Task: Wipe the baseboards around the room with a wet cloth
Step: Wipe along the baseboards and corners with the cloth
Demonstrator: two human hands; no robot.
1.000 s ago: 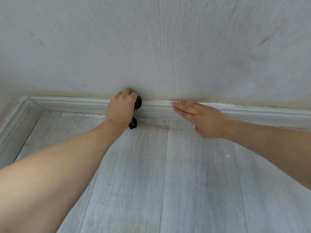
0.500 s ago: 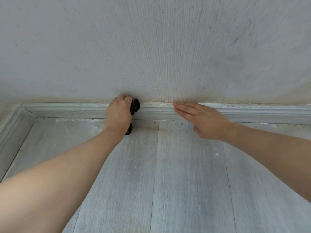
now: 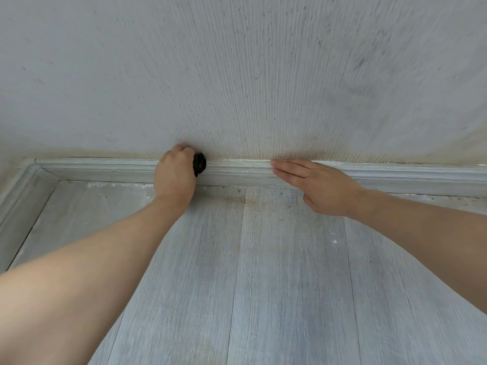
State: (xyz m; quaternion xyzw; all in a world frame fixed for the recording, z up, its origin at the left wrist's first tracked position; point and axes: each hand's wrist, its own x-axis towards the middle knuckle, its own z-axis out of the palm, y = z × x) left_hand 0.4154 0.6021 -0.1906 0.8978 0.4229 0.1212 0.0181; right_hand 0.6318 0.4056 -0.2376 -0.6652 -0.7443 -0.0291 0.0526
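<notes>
A pale grey baseboard (image 3: 237,173) runs along the foot of the wall. My left hand (image 3: 175,175) grips a dark cloth (image 3: 199,164) and presses it against the baseboard's upper part; most of the cloth is hidden under the hand. To the right, my right hand (image 3: 316,185) lies flat with straight fingers, fingertips resting on the baseboard's top edge, holding nothing.
The baseboard turns a corner (image 3: 35,164) at the far left and runs toward me along the left wall. Grey plank floor (image 3: 263,272) spreads below, with dust and specks (image 3: 237,193) along the baseboard. The textured wall (image 3: 237,75) has smudges near its foot.
My left hand with the cloth has slid slightly left along the baseboard, and less cloth shows below it. The right hand has stayed in place.
</notes>
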